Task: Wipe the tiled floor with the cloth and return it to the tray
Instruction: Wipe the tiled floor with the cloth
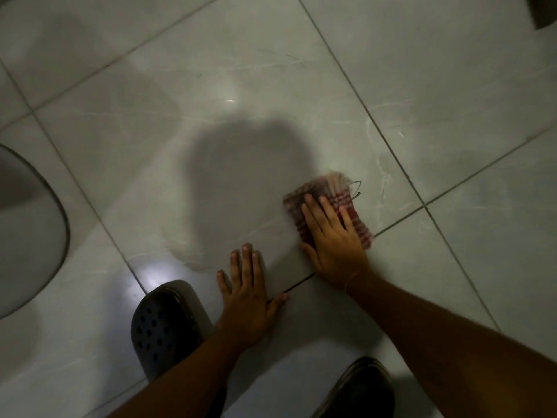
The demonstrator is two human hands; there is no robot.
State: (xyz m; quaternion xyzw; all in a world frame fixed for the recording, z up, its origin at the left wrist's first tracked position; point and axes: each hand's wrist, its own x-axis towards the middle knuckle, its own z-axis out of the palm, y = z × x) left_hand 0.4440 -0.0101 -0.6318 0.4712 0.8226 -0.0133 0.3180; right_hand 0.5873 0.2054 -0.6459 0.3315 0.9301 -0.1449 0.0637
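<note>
A red-and-white checked cloth (pixel 319 188) lies flat on the pale grey tiled floor (pixel 241 86), right of centre, its far edge blurred. My right hand (pixel 334 239) presses down on the cloth with fingers spread, covering its near half. My left hand (pixel 247 291) rests flat on the bare tile just left of it, palm down, fingers apart, holding nothing. A wet-looking smear marks the tile left of the cloth.
A dark perforated clog (pixel 165 327) sits on my left foot by my left wrist; another dark shoe (pixel 361 387) is at the bottom right. A rounded grey object with a dark rim (pixel 57 218) fills the left edge. A dark corner (pixel 545 10) shows top right.
</note>
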